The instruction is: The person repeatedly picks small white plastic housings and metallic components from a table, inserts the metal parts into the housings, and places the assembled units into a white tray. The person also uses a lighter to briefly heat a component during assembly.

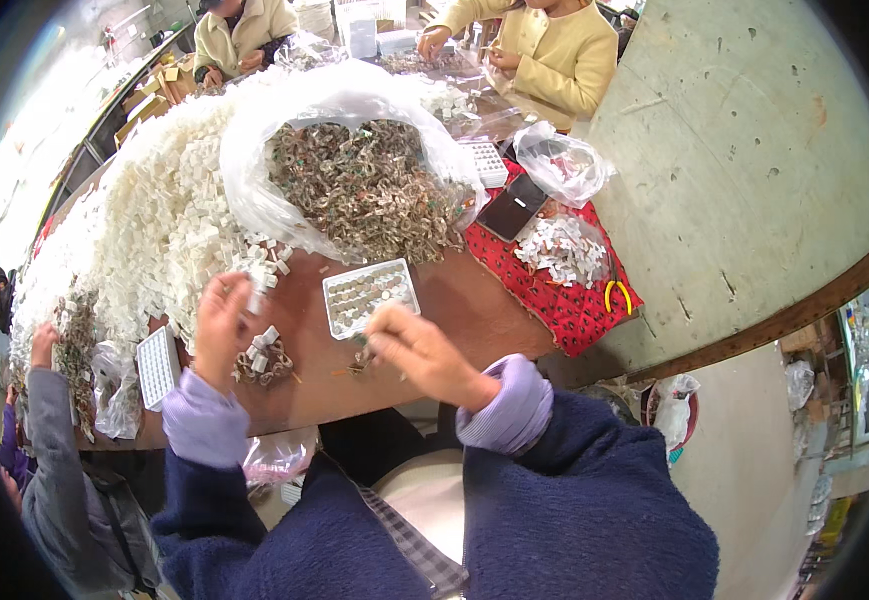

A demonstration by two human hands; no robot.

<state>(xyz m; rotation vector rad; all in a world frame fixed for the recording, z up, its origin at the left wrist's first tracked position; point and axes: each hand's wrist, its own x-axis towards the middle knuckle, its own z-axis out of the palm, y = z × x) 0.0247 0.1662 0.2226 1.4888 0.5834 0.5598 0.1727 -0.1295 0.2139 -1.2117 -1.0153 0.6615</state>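
Observation:
My left hand [218,328] is raised over the table beside the pile of small white plastic pieces [159,195]. Its fingers are curled and blurred, and a whitish bit shows at the fingertips, too smeared to name. Below it lies a small bunch of coiled wires with white pieces [267,362]. At the lower right corner of a white compartment tray [326,300] is my right hand [424,352], its fingers drawn together; what they pinch, if anything, is hidden. Round pale items fill rows of the tray. A few thin wires [358,362] lie under the right fingertips.
Behind the tray stands a clear bag [254,185] of tangled brown wire parts [364,185]. To the right, a red patterned cloth [564,325] bears a phone [512,208], white pieces [562,250] and yellow-handled pliers [617,297]. Another white tray [158,368] is at left. Co-workers sit around.

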